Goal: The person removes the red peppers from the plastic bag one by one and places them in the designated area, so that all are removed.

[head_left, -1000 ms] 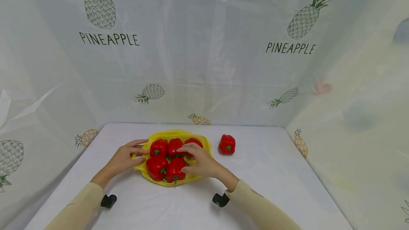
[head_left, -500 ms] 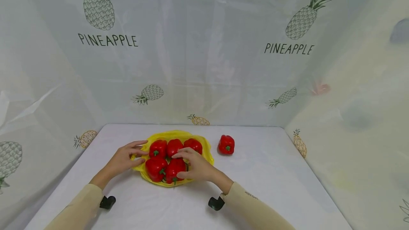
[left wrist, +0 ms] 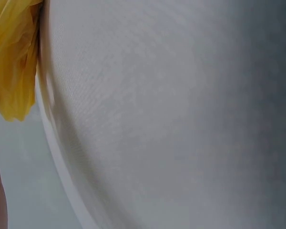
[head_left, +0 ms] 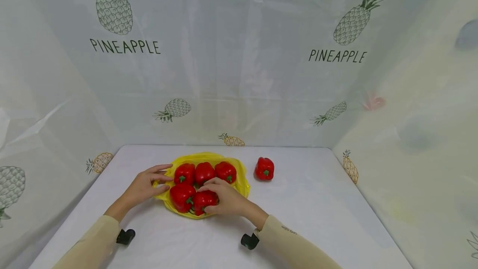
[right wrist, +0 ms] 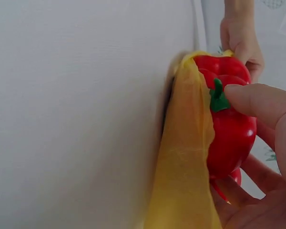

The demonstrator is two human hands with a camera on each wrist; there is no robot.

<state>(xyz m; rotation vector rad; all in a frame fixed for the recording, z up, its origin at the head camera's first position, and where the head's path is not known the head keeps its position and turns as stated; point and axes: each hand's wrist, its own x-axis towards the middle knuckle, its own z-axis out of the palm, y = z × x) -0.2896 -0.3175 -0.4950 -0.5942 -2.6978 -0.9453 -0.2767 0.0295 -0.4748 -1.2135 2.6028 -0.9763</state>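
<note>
A yellow plastic bag [head_left: 242, 182], spread open on the table, holds several red bell peppers with green stems. My left hand [head_left: 143, 182] grips its bunched left edge; the left wrist view shows the thumb against the yellow plastic [left wrist: 14, 71]. At the front right of the group, my right hand [head_left: 226, 197] holds a red bell pepper [head_left: 203, 201]. In the right wrist view the thumb lies by the stem of that pepper [right wrist: 231, 143], with fingers around its far side. Another red bell pepper [head_left: 264, 169] stands on the table, right of the bag.
A white-covered table [head_left: 306, 211] extends on both sides of the bag. Behind it hangs a pale curtain [head_left: 239, 74] printed with pineapples, which also runs along the left and right sides. Black wrist cameras sit below both forearms.
My right hand has moved left and slightly toward me, closing around the front-right pepper. The back-right pepper is now more exposed. My left hand stays at the bag's edge.
</note>
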